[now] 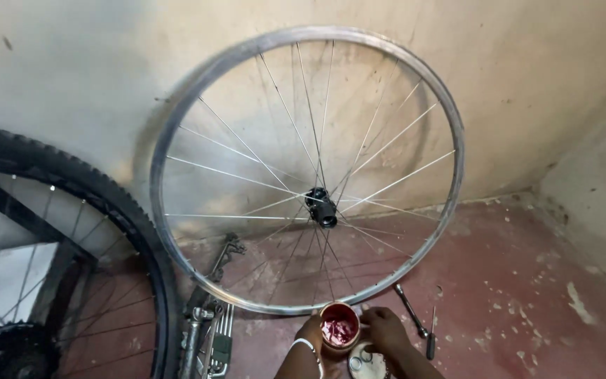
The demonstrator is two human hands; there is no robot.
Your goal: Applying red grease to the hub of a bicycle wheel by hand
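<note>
A big wall (pixel 92 63), pale and stained, fills the back. A bare silver wheel (pixel 177 126) with thin spokes leans on it, and its black hub (pixel 321 206) sits in the middle. On the left stands a bike wheel with a knobby black tire (pixel 117 203), very close to the silver one. The red floor (pixel 527 281) is chipped and has lots of open room on the right, up to a side wall at the edge.

Down low on the left lie some metal bike parts (pixel 208 330), crowding that corner. On the right lie a wrench (pixel 411 310) and a small screwdriver (pixel 431 335), just beside the right hand (pixel 385 331).

The left hand (pixel 308 337) is wrapped around a small tin (pixel 339 327) with red grease inside. The right hand touches the tin's other side, fingers curled on it. The tin sits just under the silver rim. A round lid (pixel 367 361) lies below the hands.
</note>
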